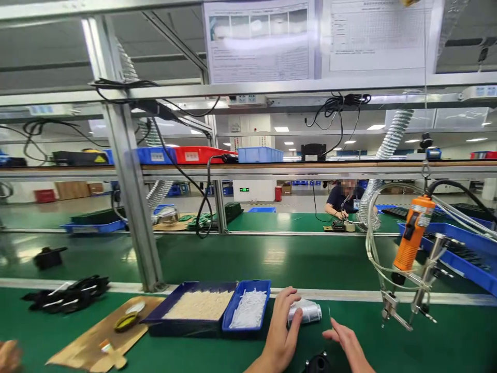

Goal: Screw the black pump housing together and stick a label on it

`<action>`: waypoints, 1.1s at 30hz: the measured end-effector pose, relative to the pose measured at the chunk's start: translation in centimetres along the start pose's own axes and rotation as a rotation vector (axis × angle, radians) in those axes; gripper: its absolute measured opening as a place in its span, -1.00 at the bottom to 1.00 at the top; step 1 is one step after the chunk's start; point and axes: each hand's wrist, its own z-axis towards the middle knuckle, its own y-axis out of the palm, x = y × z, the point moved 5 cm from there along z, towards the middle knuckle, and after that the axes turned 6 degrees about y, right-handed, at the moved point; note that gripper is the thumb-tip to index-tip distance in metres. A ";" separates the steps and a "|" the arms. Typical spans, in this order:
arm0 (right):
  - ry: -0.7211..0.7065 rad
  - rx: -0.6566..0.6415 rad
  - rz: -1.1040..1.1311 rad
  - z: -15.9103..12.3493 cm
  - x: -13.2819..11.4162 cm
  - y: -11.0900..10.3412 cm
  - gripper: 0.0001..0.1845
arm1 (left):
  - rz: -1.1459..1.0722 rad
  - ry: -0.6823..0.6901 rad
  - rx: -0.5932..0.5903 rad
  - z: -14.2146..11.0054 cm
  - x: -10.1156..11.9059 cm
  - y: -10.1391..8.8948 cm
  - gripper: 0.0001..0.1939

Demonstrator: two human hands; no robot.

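A shiny silver roll (309,312) lies on the green bench, with its left end behind my left hand (282,329). My left hand is open, its thumb apart from the fingers around that end; whether it touches the roll is unclear. To the right of the roll, my right hand (347,343) is closed, fingertips pointing left. A thin, pale sliver (330,312) stands up at its fingertips, too fine to name. Below, between my wrists, a round black part (319,362) with small bright studs is cut off by the lower edge.
A blue tray of white sticks (248,310) and a tray of pale pieces (200,305) stand left of my hands. An orange electric screwdriver (413,238) hangs at right. Cardboard (77,344) holds a brush (108,352). Another person's hand (10,356) is at far left; a person (344,202) sits opposite.
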 end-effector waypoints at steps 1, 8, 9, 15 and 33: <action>0.055 -0.016 -0.002 0.2 0.2 0.5 -0.23 | -0.023 0.034 0.004 -0.1 0.4 0.0 -0.73; 0.252 -0.032 -0.037 0.0 0.9 0.8 0.31 | -0.420 0.013 -0.281 -1.7 2.7 2.5 -0.37; 0.277 -0.009 -0.031 -0.3 0.5 0.2 0.42 | -0.467 -0.007 -0.375 -2.0 3.1 3.1 -0.22; 0.481 0.054 0.073 -1.2 -1.8 -1.6 0.27 | -0.419 -0.187 -0.581 -3.4 4.2 4.8 0.32; 0.566 0.034 0.753 -1.0 -3.3 -0.8 -0.35 | -0.509 -0.385 -0.374 -2.2 4.0 4.2 -0.08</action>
